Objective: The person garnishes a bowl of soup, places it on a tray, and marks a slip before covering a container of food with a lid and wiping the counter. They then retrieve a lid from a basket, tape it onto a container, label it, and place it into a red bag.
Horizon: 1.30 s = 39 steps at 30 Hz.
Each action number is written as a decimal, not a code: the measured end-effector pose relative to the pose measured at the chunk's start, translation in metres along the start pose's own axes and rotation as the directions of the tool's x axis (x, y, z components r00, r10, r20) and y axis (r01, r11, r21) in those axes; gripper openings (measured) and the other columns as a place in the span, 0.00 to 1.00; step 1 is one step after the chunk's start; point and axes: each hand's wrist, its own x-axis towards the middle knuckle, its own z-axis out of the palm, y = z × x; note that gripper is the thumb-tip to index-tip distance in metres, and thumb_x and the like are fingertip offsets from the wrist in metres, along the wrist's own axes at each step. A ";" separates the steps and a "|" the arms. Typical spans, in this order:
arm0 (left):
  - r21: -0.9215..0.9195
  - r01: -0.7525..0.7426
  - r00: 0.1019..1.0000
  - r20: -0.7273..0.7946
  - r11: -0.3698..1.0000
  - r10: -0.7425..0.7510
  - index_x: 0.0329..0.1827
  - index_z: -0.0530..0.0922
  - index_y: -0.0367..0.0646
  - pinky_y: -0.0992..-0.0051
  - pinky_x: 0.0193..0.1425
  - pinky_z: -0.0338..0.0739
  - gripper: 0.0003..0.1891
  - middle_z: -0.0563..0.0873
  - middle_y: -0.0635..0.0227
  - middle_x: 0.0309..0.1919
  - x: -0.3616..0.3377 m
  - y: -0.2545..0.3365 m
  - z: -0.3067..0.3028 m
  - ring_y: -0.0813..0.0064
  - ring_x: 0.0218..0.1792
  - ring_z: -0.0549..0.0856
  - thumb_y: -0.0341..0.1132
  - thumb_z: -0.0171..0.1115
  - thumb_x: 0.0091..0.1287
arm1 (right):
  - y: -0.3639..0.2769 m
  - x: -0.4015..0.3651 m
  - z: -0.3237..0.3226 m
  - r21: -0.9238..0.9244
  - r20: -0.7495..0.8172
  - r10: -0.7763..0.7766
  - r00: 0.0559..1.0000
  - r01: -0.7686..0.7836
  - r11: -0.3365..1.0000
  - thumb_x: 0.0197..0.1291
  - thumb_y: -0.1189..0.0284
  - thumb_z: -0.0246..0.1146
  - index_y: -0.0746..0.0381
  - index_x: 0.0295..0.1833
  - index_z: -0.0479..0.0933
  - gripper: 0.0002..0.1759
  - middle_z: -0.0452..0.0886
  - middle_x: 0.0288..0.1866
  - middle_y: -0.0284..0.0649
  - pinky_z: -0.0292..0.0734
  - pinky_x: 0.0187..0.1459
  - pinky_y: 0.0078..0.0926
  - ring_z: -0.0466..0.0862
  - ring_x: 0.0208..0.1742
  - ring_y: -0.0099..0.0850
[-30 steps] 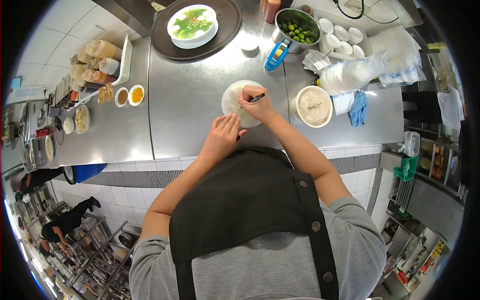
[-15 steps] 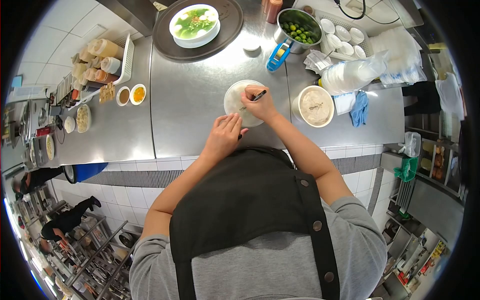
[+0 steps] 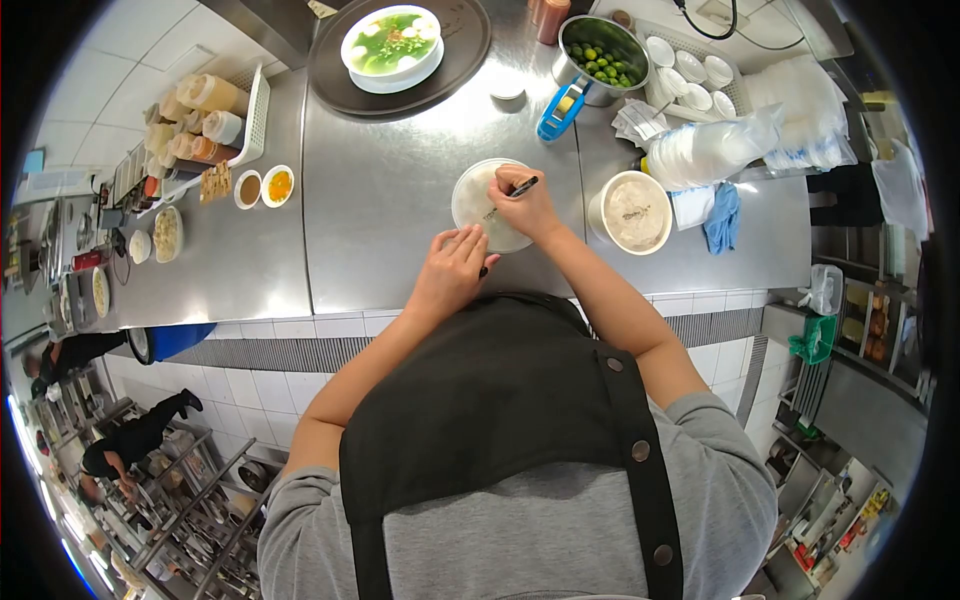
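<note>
A round whitish lid (image 3: 477, 190) with dark writing lies on the steel counter in front of me. My right hand (image 3: 525, 203) holds a black marker (image 3: 524, 186) over its right part. At the lid's lower edge rests my left hand (image 3: 455, 268), fingers closed together; a small dark object, perhaps the marker's cap (image 3: 484, 271), shows by its thumb. To the right stands a round white tub (image 3: 636, 212) whose clear lid also bears writing.
A bowl of green soup (image 3: 392, 42) sits on a dark round tray (image 3: 330, 75). Behind the tub are a pot of green fruit (image 3: 603, 60), a blue tape dispenser (image 3: 561, 112) and stacked plastic containers (image 3: 705, 155). Sauce cups (image 3: 278, 187) stand left. Two people are at lower left.
Both hands keep their places at the lid, with only a slight shift of the right hand and marker. The whole view has moved a little.
</note>
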 end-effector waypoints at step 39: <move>-0.043 0.019 0.999 -0.042 0.999 -0.021 0.51 0.85 0.37 0.63 0.64 0.76 0.14 0.90 0.57 0.55 -0.004 -0.002 0.003 0.66 0.57 0.88 0.37 0.70 0.69 | -0.002 -0.001 0.001 -0.026 -0.101 0.013 0.995 -0.016 1.000 0.52 0.82 0.62 0.69 0.24 0.60 0.15 0.59 0.19 0.46 0.59 0.26 0.36 0.60 0.21 0.35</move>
